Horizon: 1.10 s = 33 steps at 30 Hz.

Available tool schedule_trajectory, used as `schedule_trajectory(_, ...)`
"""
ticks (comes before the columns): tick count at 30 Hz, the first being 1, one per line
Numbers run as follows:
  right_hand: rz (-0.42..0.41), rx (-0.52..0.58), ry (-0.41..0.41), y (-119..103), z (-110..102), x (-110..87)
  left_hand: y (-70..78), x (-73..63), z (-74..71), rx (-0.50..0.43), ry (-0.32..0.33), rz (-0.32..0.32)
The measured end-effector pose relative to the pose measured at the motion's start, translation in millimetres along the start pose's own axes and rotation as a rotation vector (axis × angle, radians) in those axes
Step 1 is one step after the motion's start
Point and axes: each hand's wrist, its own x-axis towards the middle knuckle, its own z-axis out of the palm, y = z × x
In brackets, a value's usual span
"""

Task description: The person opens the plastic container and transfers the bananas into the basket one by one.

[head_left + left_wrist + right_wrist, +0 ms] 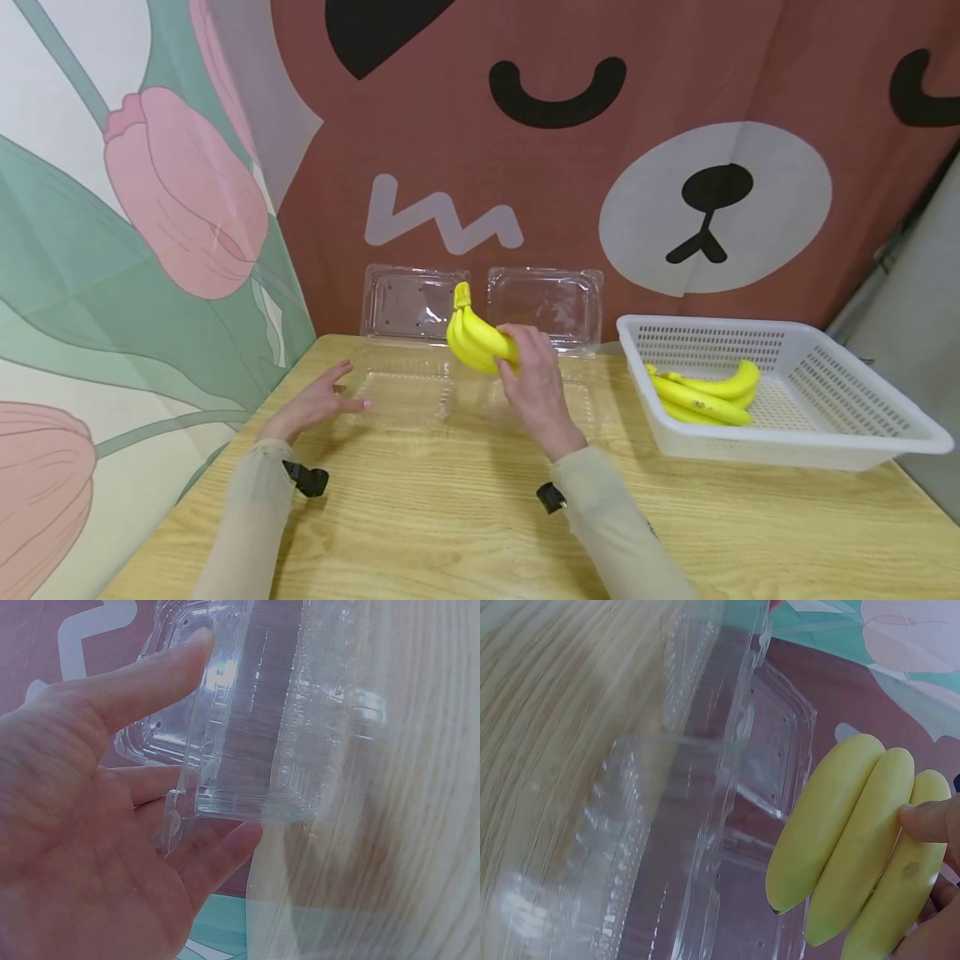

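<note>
My right hand (536,383) grips a bunch of yellow bananas (474,337) by its lower end, stem pointing up, above the gap between two clear plastic clamshell boxes. In the right wrist view, the thumb presses on one of the bananas (862,832). Beside the left clear box (405,392) is my left hand (318,404), fingers spread and holding nothing. The left wrist view has its thumb and fingers around the box's corner (255,802). The right clear box (581,400) stands partly behind my right hand. Both lids, the left one (412,304) included, are raised at the back.
A white perforated basket (825,375) with several more bananas (705,400) sits at the right of the wooden table (420,517). Behind the table hangs a printed bear curtain (555,167), with a tulip curtain (180,192) at the left.
</note>
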Motion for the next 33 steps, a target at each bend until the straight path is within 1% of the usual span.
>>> schedule_trajectory(6, -0.023, -0.004, 0.030, 9, -9, -0.6, 0.5, -0.5, -0.3, 0.002, -0.001, -0.003)
schedule_trajectory(11, -0.017, 0.012, 0.040, 13, -16, -0.5, 0.1, -0.4, -0.3, -0.001, 0.001, -0.002)
schedule_trajectory(16, 0.031, 0.010, 0.026, 15, -26, -0.4, 0.2, -0.2, 0.2, -0.011, -0.001, 0.008)
schedule_trajectory(22, 0.096, 0.021, 0.018, 22, -38, -1.5, 0.9, -0.1, 1.2, -0.020, -0.004, 0.002)
schedule_trajectory(29, 0.131, 0.043, 0.014, 32, -50, -2.6, 0.1, -0.5, 1.2, -0.015, 0.000, 0.001)
schedule_trajectory(33, 0.144, 0.032, 0.021, 36, -55, -3.5, -0.1, 0.0, 1.4, -0.014, -0.002, 0.008)
